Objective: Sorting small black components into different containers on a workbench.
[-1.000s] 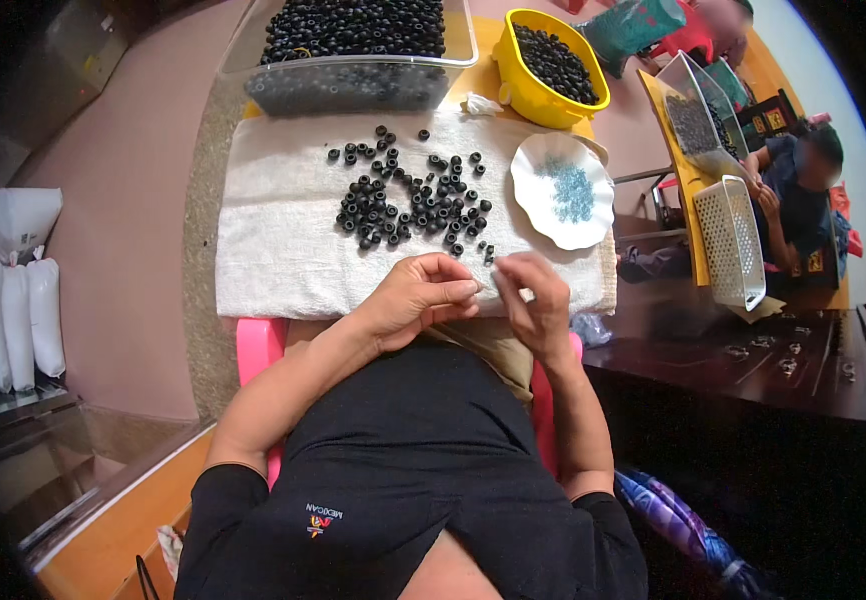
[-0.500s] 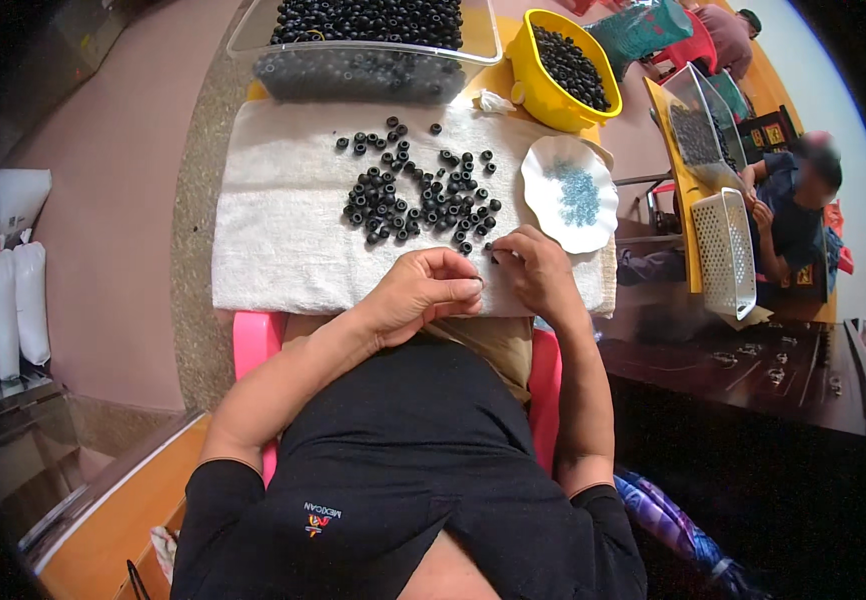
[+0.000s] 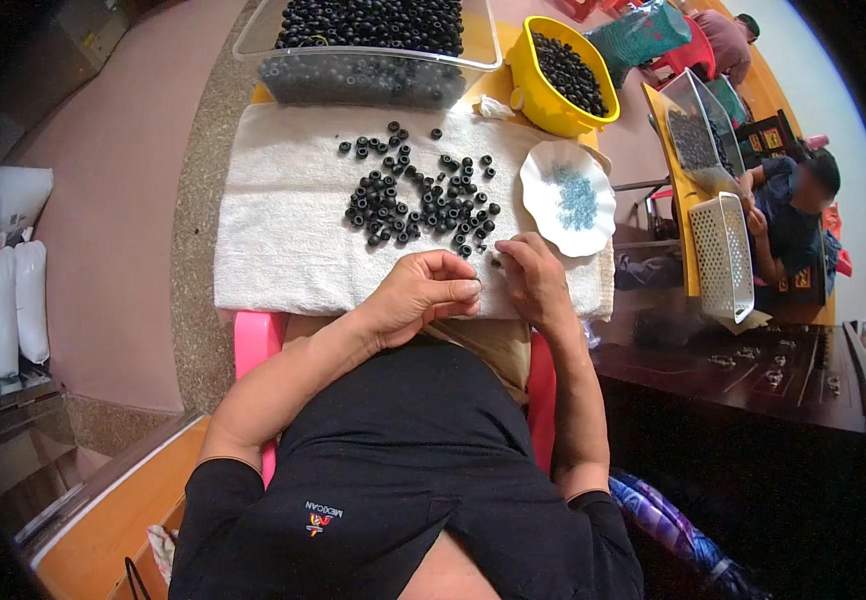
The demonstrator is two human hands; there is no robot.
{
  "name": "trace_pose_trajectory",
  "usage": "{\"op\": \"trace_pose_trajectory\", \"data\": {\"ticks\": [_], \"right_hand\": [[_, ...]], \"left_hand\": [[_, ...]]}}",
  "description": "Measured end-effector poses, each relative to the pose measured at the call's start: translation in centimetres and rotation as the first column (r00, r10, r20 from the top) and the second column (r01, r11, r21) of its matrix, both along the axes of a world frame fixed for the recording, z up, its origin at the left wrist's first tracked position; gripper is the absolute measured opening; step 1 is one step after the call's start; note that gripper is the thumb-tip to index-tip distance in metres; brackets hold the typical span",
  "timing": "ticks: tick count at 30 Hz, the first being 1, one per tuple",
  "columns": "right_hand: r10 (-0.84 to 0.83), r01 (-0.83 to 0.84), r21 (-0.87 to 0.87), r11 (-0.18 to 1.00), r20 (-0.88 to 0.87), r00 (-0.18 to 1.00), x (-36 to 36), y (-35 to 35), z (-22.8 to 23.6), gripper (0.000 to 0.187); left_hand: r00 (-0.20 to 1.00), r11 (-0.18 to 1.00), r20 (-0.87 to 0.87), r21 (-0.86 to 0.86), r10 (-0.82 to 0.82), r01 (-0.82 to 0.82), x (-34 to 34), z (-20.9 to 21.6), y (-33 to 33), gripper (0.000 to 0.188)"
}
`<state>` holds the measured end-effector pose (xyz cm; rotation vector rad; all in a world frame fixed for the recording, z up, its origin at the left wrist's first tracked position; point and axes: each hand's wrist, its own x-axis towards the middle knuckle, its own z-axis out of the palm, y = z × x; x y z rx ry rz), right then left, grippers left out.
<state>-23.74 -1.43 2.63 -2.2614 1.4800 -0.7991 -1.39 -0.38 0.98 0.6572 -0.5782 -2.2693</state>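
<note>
My left hand is closed in a pinch, thumb against forefinger, over the near edge of a white towel. A tiny dark spot shows at its fingertips, too small to name. Just to its right, my right hand bends down with fingers drawn together, its tips close beside a black bead on the towel. Whether those fingers hold anything is hidden. Beyond both hands lies a loose spread of round black beads with holes. A white scalloped dish with small pale-blue pieces stands to the right.
At the far side stand a clear plastic bin of black beads and a yellow basket of dark beads. A crumpled white tissue lies between them. Off to the right, another person sits by a white perforated basket.
My right hand has shifted slightly away from me and its fingertips now sit a little above the nearby bead. My left hand keeps its pinch in the same place.
</note>
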Motion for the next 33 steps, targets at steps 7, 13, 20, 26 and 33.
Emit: {"op": "trace_pose_trajectory", "data": {"ticks": [7, 13, 20, 26, 33], "right_hand": [[-0.048, 0.048, 0.008, 0.999, 0.233, 0.971, -0.6, 0.1, -0.6, 0.012], [-0.064, 0.019, 0.109, 0.994, 0.427, 0.902, -0.5, 0.9, -0.5, 0.016], [-0.025, -0.102, 0.194, 0.976, 0.562, 0.827, 0.5, 1.9, 0.4, 0.016], [-0.047, -0.228, 0.300, 0.926, 0.691, 0.721, 1.2, 2.6, 0.0, 0.018], [-0.119, -0.277, 0.402, 0.873, 0.725, 0.678, 1.3, 2.7, 0.3, 0.014]], "left_hand": [[1.000, 1.000, 0.026, -0.017, -0.002, 0.002, 0.0, 0.2, 0.0, 0.014], [1.000, 1.000, 0.003, -0.029, -0.003, 0.003, -0.1, -0.1, 0.1, 0.013], [1.000, 0.998, 0.002, -0.055, 0.006, -0.006, -0.1, -0.3, 0.2, 0.014], [1.000, 0.994, 0.021, -0.104, 0.015, -0.013, -0.3, -0.6, 0.2, 0.014], [0.994, 0.977, 0.099, -0.210, 0.037, -0.015, -0.3, -0.8, 0.2, 0.017]]}}
